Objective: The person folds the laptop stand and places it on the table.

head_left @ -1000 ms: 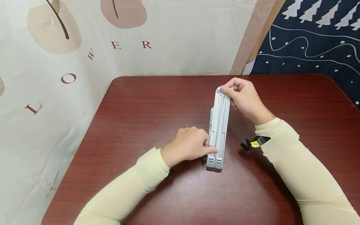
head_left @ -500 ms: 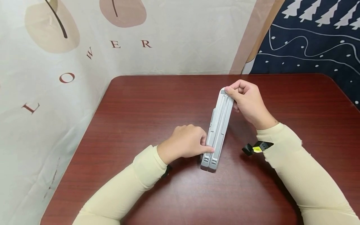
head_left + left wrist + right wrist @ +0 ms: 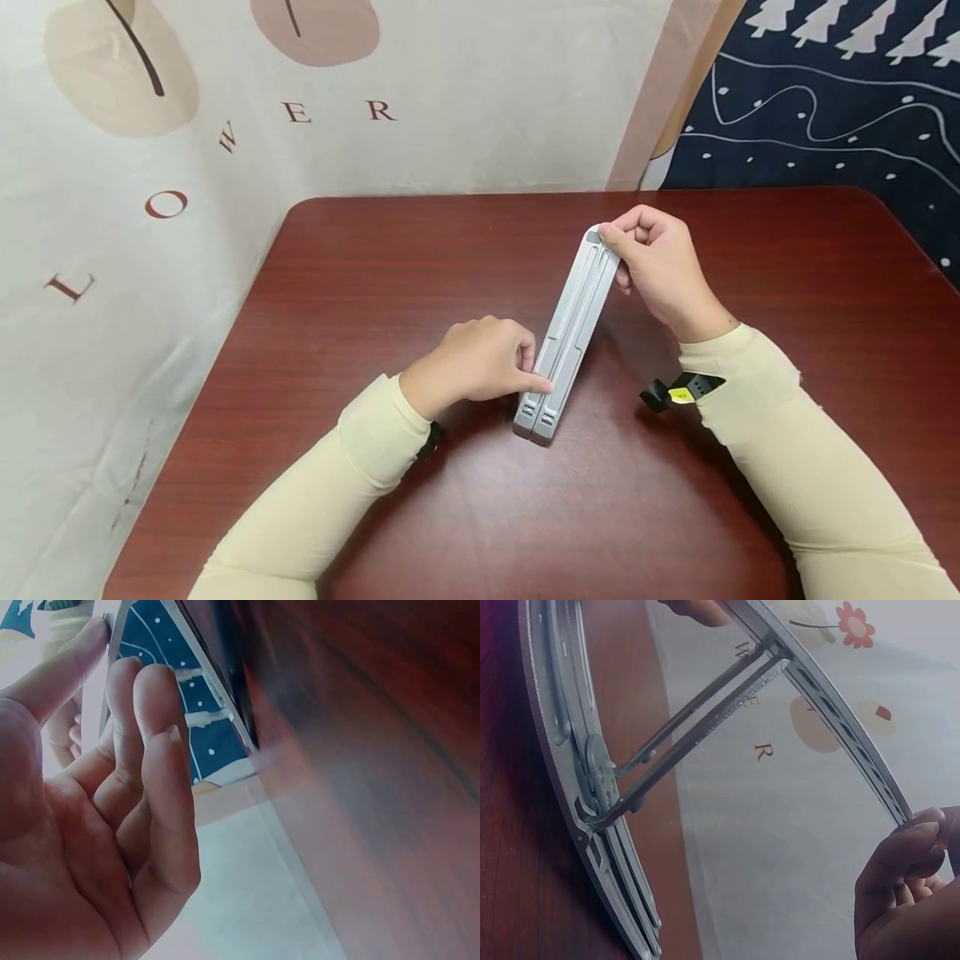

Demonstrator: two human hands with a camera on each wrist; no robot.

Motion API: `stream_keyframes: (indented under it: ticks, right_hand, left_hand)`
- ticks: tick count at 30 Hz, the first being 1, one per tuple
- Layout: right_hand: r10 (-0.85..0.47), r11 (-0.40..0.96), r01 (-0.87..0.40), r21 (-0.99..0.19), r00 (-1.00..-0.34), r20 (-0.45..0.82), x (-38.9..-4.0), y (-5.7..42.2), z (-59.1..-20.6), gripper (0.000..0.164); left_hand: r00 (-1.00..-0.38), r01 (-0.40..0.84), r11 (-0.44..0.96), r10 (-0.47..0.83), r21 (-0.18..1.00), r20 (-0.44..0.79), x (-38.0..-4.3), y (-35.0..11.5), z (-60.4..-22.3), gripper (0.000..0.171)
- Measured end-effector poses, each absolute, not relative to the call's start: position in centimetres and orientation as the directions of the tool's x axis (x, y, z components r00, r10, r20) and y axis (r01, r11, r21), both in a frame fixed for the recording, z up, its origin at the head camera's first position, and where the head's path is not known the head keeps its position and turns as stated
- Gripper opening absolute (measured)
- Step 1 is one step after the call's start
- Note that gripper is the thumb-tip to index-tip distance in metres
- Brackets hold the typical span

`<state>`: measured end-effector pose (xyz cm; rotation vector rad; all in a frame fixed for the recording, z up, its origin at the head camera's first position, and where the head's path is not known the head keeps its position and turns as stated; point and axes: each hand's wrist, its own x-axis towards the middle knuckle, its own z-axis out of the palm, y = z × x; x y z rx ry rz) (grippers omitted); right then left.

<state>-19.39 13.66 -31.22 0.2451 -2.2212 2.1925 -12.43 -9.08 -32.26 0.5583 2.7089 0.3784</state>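
A silver folding laptop stand (image 3: 573, 308) is held slanted above the table, its far end leaning right in the head view. My left hand (image 3: 487, 362) pinches the near end, thumb on the top face and fingers at its left side. At the far end, my right hand (image 3: 660, 271) grips the corner between thumb and fingers. The right wrist view shows the stand partly unfolded: its upper rail (image 3: 821, 690) is spread from the lower rail (image 3: 551, 735), with metal struts (image 3: 697, 727) between them. In the left wrist view, the thumb (image 3: 67, 664) presses the stand's edge.
A reddish-brown wooden table (image 3: 390, 275) with rounded corners lies beneath. Behind it hangs a pale cloth (image 3: 480, 100) printed with letters, and a navy cloth (image 3: 817, 125) with white trees at the right. A black wrist camera (image 3: 656, 396) juts out under the right wrist.
The stand has tilted further clockwise, its near end swinging left with my left hand. My right hand keeps its grip at the far end, slightly further right than before.
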Motion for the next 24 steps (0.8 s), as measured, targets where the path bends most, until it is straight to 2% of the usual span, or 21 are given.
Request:
stream_keyframes:
  ticks: [10, 24]
  right_hand:
    - [-0.092, -0.125, -0.144, -0.982, -0.983, 0.156, -19.4, 13.5, -31.6, 0.012]
    - [-0.054, -0.145, -0.168, -0.975, -0.983, 0.177, -19.3, 13.7, -31.7, 0.011]
  left_hand:
    - [-0.862, 0.287, 0.889, 0.402, 0.357, -0.308, -13.4, -10.2, -32.4, 0.037]
    - [-0.861, 0.299, 0.865, 0.427, 0.404, -0.276, -14.1, -10.8, -32.2, 0.032]
